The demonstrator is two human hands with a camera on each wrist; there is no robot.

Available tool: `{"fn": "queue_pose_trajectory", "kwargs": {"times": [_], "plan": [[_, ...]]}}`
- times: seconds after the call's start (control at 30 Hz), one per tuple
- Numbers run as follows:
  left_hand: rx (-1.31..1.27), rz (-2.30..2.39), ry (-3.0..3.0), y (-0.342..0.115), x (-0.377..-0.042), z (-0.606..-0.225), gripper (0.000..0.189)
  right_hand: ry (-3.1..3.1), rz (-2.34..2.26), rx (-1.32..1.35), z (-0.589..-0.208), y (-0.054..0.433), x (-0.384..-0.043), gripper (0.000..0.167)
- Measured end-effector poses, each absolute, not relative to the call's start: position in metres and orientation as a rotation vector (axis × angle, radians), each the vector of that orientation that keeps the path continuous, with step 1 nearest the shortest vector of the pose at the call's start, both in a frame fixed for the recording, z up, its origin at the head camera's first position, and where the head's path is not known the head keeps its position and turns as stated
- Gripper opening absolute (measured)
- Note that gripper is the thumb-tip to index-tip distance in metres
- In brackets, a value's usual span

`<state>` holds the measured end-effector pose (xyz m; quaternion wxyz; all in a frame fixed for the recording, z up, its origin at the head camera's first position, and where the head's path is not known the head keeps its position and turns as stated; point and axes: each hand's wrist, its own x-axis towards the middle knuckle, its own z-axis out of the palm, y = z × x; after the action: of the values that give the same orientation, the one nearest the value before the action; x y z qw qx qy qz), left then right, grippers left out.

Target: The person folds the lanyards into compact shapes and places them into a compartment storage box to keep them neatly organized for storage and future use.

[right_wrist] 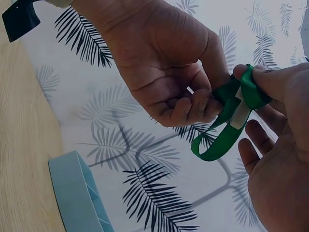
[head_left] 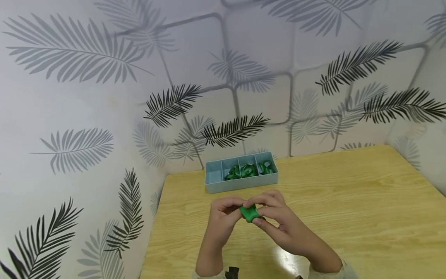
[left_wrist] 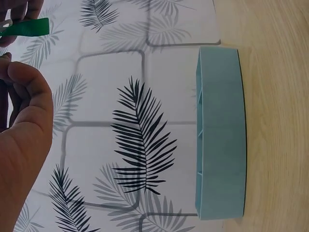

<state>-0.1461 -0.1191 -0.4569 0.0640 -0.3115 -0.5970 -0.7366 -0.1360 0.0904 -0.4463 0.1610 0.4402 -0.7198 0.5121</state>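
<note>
A strip of glossy green ribbon (head_left: 249, 213) is held between both hands above the table. In the right wrist view the ribbon (right_wrist: 212, 149) hangs in a loop, with a flat whitish piece (right_wrist: 240, 114) against its inner side; what that piece is I cannot tell. My left hand (head_left: 223, 215) pinches the ribbon from the left between thumb and fingers. From the other side my right hand (head_left: 280, 221) pinches it too, its thumb low and its fingers above. The left wrist view catches only a ribbon end (left_wrist: 36, 27) beside the right hand's fingers.
Beyond the hands, a pale blue divided box (head_left: 242, 187) stands on the wooden table (head_left: 348, 201) near the wall. Green ribbon pieces (head_left: 248, 170) lie in its three right-hand compartments. Behind the table rises a wall (head_left: 258, 38) with a leaf pattern.
</note>
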Motion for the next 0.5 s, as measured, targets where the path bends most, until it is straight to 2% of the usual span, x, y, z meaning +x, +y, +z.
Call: {"fn": "queue_pose_trajectory", "kwargs": {"times": [0.2, 0.4, 0.5], "plan": [[-1.021, -2.341, -1.715, -0.117, -0.149, -0.463, 0.019, -1.949, 1.488, 1.256, -0.446, 0.085, -0.138, 0.043], [-0.953, -2.425, -1.710, -0.112, -0.149, -0.468, 0.016, -1.920, 1.522, 1.186, -0.448, 0.083, -0.141, 0.039], [-0.970, -2.522, -1.668, -0.110, -0.150, -0.471, 0.025, -1.930, 1.575, 1.160, -0.449, 0.084, -0.142, 0.040]]}}
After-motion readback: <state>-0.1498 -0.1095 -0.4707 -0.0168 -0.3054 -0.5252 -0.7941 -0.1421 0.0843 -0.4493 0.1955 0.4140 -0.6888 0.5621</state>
